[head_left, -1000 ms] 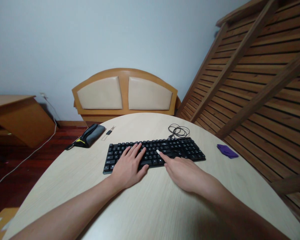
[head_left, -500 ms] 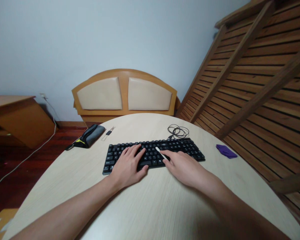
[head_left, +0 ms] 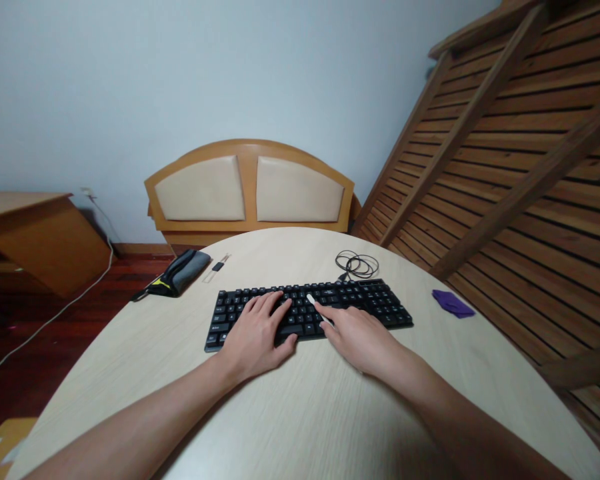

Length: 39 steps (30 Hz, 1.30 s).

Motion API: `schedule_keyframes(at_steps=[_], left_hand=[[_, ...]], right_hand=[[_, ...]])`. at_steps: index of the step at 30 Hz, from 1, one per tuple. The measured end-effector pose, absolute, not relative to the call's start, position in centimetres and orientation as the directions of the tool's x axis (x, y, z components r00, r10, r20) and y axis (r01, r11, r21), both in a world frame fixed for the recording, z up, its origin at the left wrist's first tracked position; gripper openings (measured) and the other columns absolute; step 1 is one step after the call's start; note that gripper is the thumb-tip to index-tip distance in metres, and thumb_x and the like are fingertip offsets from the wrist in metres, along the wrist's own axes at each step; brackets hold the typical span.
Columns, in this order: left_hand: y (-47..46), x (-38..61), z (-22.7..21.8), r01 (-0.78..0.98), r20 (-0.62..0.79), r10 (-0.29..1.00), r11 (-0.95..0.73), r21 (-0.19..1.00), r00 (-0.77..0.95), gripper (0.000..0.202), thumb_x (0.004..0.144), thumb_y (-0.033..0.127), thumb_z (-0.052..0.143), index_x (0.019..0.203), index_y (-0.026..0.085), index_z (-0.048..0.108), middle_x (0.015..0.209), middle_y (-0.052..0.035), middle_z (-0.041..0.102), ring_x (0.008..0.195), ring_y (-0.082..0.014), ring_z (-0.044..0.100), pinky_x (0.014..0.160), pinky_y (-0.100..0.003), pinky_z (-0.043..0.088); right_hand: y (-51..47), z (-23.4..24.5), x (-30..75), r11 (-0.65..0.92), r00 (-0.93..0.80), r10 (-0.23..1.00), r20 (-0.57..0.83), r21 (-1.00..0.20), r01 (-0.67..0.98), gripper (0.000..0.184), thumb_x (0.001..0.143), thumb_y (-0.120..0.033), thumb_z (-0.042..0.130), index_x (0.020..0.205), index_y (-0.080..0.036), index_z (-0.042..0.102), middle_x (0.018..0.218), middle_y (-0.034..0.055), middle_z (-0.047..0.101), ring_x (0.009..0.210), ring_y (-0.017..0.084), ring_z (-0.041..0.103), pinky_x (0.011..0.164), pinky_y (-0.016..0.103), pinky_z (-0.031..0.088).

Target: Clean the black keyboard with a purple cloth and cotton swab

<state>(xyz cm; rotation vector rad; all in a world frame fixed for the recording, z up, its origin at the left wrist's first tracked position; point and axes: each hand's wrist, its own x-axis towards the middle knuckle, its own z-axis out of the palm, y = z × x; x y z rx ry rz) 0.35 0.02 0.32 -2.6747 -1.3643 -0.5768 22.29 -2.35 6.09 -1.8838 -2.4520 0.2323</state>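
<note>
A black keyboard [head_left: 375, 301] lies across the middle of a round pale wooden table [head_left: 300, 407]. My left hand [head_left: 258, 333] rests flat on the keyboard's left half, fingers stretched out over the keys. My right hand [head_left: 356, 333] is closed on a thin white stick [head_left: 312, 302], pinched between thumb and fingers, with its white tip against the keys near the keyboard's middle. The keyboard's black cable [head_left: 358, 264] lies coiled on the table just behind its right end.
A grey and black pouch [head_left: 179, 272] with a yellow mark lies at the table's far left edge, a small clear item [head_left: 217, 266] beside it. A purple cloth [head_left: 452, 303] lies at the right. Behind stand a wooden headboard [head_left: 250, 189] and a leaning slatted frame [head_left: 520, 147].
My right hand has slid left along the keyboard with the white stick, its tip now nearer the keyboard's middle. My left hand has stayed in place.
</note>
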Motion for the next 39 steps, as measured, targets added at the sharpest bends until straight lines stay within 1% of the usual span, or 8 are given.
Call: schedule_keyframes(at_steps=[5,10,16,21,26,30,35,39], left_hand=[[0.0,0.3,0.3,0.795,0.368,0.761,-0.600,0.085,0.535,0.062,0.088,0.044,0.061,0.141,0.013,0.055,0.148,-0.0168,0.052,0.137,-0.0339,0.047,0.116,-0.051,0.038],[0.1,0.3,0.1,0.793,0.371,0.757,-0.604,0.083,0.538,0.062,0.088,0.043,0.061,0.141,0.012,0.056,0.149,-0.0172,0.051,0.137,-0.0339,0.046,0.116,-0.052,0.038],[0.0,0.3,0.3,0.788,0.375,0.756,-0.608,0.098,0.537,0.061,0.088,0.042,0.062,0.141,0.012,0.056,0.148,-0.0177,0.051,0.136,-0.0349,0.047,0.115,-0.053,0.038],[0.1,0.3,0.2,0.785,0.371,0.753,-0.612,0.096,0.543,0.062,0.089,0.044,0.061,0.142,0.012,0.055,0.149,-0.0177,0.050,0.137,-0.0348,0.046,0.116,-0.053,0.037],[0.0,0.3,0.3,0.790,0.368,0.760,-0.605,0.099,0.535,0.062,0.088,0.042,0.061,0.142,0.012,0.056,0.148,-0.0178,0.051,0.137,-0.0348,0.046,0.116,-0.053,0.037],[0.0,0.4,0.3,0.787,0.372,0.758,-0.608,0.106,0.536,0.062,0.088,0.042,0.062,0.141,0.012,0.056,0.149,-0.0184,0.051,0.137,-0.0355,0.047,0.115,-0.054,0.037],[0.1,0.3,0.2,0.782,0.381,0.754,-0.613,0.113,0.535,0.062,0.087,0.042,0.062,0.140,0.012,0.056,0.147,-0.0187,0.052,0.136,-0.0357,0.047,0.114,-0.054,0.038],[-0.1,0.4,0.3,0.780,0.370,0.754,-0.616,0.109,0.543,0.062,0.086,0.043,0.062,0.140,0.012,0.057,0.147,-0.0187,0.052,0.136,-0.0352,0.047,0.114,-0.053,0.038]], right_hand=[[-2.4,6.2,22.4,0.254,-0.266,0.960,-0.083,-0.128,0.959,0.046,0.100,-0.029,0.046,0.145,-0.025,0.056,0.116,0.0157,0.075,0.105,0.033,0.072,0.085,0.042,0.053],[-2.6,6.5,22.5,0.240,-0.248,0.965,-0.083,-0.103,0.965,0.046,0.100,-0.029,0.048,0.146,-0.028,0.055,0.112,0.0148,0.076,0.100,0.033,0.073,0.084,0.043,0.054],[-2.4,7.2,23.3,0.163,-0.173,0.981,-0.087,-0.110,0.980,0.045,0.100,-0.030,0.046,0.145,-0.026,0.057,0.118,0.0147,0.075,0.104,0.035,0.072,0.086,0.046,0.054],[-2.3,6.9,23.6,0.195,-0.210,0.970,-0.119,-0.125,0.973,0.045,0.100,-0.030,0.048,0.143,-0.026,0.059,0.120,0.0145,0.074,0.107,0.035,0.071,0.090,0.046,0.053],[-2.2,6.7,23.5,0.200,-0.216,0.968,-0.131,-0.120,0.972,0.049,0.101,-0.028,0.045,0.149,-0.023,0.051,0.122,0.0162,0.073,0.109,0.034,0.070,0.090,0.045,0.053],[-2.2,7.1,23.8,0.219,-0.232,0.959,-0.162,-0.095,0.971,0.047,0.100,-0.027,0.045,0.146,-0.024,0.054,0.123,0.0153,0.073,0.107,0.035,0.071,0.089,0.046,0.053],[-1.8,6.7,23.8,0.216,-0.230,0.968,-0.103,-0.127,0.968,0.046,0.102,-0.030,0.045,0.147,-0.028,0.053,0.121,0.0125,0.074,0.107,0.033,0.071,0.088,0.044,0.053],[-1.3,5.7,23.4,0.233,-0.244,0.969,-0.045,-0.165,0.958,0.048,0.103,-0.030,0.043,0.151,-0.027,0.048,0.118,0.0143,0.075,0.105,0.033,0.072,0.087,0.043,0.053]])
